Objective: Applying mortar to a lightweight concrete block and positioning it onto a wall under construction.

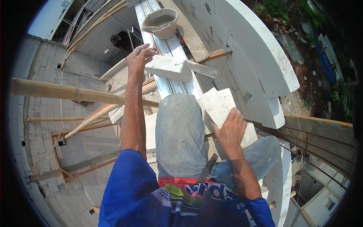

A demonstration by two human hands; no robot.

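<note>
The shirt [128, 189] is closest, then the raised knee [179, 125] and, past it, the far block [166, 67] on the metal planks [176, 89]. The saw [204, 70] juts out beside that block, teeth showing. The left hand [138, 57] is at the block's far left end, fingers bunched; I cannot tell whether they grip the saw's handle. The right hand [231, 130] lies on the near block [216, 106], fingers slightly spread, thumb apart; how firmly they hold is unclear.

The far block looks unclamped, so a push could skid it along the smooth planks and swing the blade toward the knee. A weak right hold could let the near block slip. Anything dropped leftward might reach the worker [121, 39] below.
</note>
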